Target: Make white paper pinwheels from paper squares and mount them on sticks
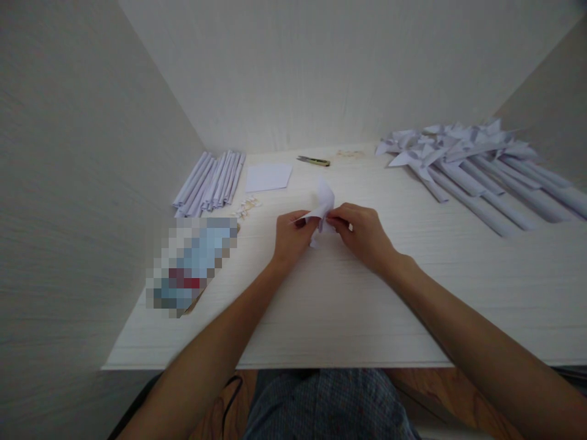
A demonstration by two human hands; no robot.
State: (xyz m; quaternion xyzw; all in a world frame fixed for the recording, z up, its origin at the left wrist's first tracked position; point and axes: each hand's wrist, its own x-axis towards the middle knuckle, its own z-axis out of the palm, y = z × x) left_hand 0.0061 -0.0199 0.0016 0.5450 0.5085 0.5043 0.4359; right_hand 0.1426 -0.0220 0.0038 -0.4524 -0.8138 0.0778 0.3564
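Between my two hands, above the middle of the white table (348,305), is a white paper pinwheel (325,195) with curled blades. My left hand (291,239) is closed on its left side, fingers partly hidden behind the paper. At its centre, on the right, my right hand (362,231) pinches the paper between thumb and fingers. Whether a small pin or stick is also in that pinch cannot be made out.
Rolled paper tubes (211,182) lie at the back left, beside square white paper (268,177). Thread snips (313,161) rest near the back wall. Small white-tipped bits (247,206) and a pixelated object (197,263) are at left. Finished-looking pinwheels on paper tubes (477,177) pile at right.
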